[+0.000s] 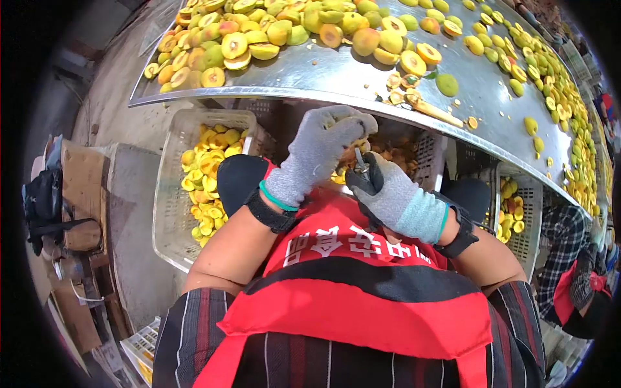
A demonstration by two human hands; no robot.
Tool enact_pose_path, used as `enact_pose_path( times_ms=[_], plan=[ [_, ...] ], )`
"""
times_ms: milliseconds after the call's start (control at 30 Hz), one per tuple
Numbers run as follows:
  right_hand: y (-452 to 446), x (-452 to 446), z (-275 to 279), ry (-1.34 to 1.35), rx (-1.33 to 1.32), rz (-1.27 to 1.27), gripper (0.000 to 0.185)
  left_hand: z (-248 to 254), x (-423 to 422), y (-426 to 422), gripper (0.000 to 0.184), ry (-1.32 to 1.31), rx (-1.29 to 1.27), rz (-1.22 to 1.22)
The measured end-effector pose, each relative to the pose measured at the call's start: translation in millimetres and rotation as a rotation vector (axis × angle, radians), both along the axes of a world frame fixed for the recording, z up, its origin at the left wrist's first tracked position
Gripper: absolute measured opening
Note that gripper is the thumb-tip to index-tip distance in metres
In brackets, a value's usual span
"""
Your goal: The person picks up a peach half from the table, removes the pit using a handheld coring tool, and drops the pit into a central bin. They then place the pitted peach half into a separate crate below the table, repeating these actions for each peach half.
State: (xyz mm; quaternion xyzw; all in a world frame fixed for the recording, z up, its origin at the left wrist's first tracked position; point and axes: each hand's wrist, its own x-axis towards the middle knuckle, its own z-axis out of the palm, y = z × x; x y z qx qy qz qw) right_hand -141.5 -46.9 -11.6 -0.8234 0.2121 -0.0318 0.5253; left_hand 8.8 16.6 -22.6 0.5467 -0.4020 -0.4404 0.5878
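Over the crates at the table's front edge, my left hand (331,136) in a grey glove is curled round a yellow-orange peach half (355,143), mostly hidden by the fingers. Just to its right, my right hand (391,194), also gloved, is closed on a small metal-tipped hand tool (361,159). The tool's tip points up toward the fruit; whether they touch I cannot tell. Many halved yellow peaches (234,45), some with the stone showing, lie heaped on the metal table (284,79).
A white crate (165,207) of yellow peach pieces stands at my left, another crate (529,220) at my right. Between them, another crate (429,150) holds brownish scraps. A wooden-handled tool (441,115) lies near the table edge. A person in checked sleeves (561,242) is at far right.
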Motion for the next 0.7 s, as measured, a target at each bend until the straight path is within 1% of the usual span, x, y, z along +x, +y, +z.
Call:
enact_pose_path(
  times_ms=[33,100,133,200,233,267,333,367,400,467,500,533,567,600,667,700],
  plan=[
    [-4,2,3,0.007,-0.002,-0.006,0.019,0,-3,0,0.033,0.007,-0.002,-0.006],
    [-12,6,8,0.009,0.033,0.277,0.017,2,-8,0,0.035,0.083,-0.106,0.067],
    [-13,5,6,0.012,0.032,0.276,0.017,1,-11,-1,0.035,0.085,-0.107,0.066],
    [-13,4,3,-0.182,-0.017,0.32,0.016,0,-16,-4,0.034,0.081,-0.261,0.187],
    [-2,5,12,0.015,0.52,-0.066,0.02,4,-10,-3,0.03,0.07,-0.238,0.121],
    [-3,4,15,0.016,0.52,-0.07,0.02,8,-3,-3,0.03,0.072,-0.238,0.117],
    [-7,3,19,-0.071,-0.072,0.082,0.024,14,11,-4,0.03,-0.714,-0.368,-0.078],
    [-4,3,4,-0.174,-0.161,0.017,0.026,6,12,-2,0.035,-0.502,-0.258,-0.127],
    [-3,2,1,-0.17,-0.163,0.018,0.026,3,10,-2,0.035,-0.498,-0.26,-0.126],
    [-2,5,2,-0.243,-0.225,0.084,0.023,0,6,-4,0.04,0.109,-0.022,-0.041],
    [-5,7,7,-0.242,-0.228,0.088,0.023,0,6,-5,0.043,0.128,0.024,-0.029],
    [-7,11,20,-0.036,0.236,0.024,0.021,1,3,-5,0.043,0.129,0.021,-0.024],
    [-8,13,27,0.176,0.697,-0.043,0.019,4,-3,-5,0.042,0.263,0.008,0.051],
    [-6,13,23,0.176,0.697,-0.042,0.019,5,-6,-6,0.042,0.395,-0.005,0.123],
    [0,12,7,-0.094,0.236,0.003,0.017,-2,-2,-10,0.041,0.381,-0.047,0.157],
    [3,11,0,-0.223,0.004,0.025,0.016,-5,6,-8,0.041,-0.006,-0.096,0.101]
  ],
)
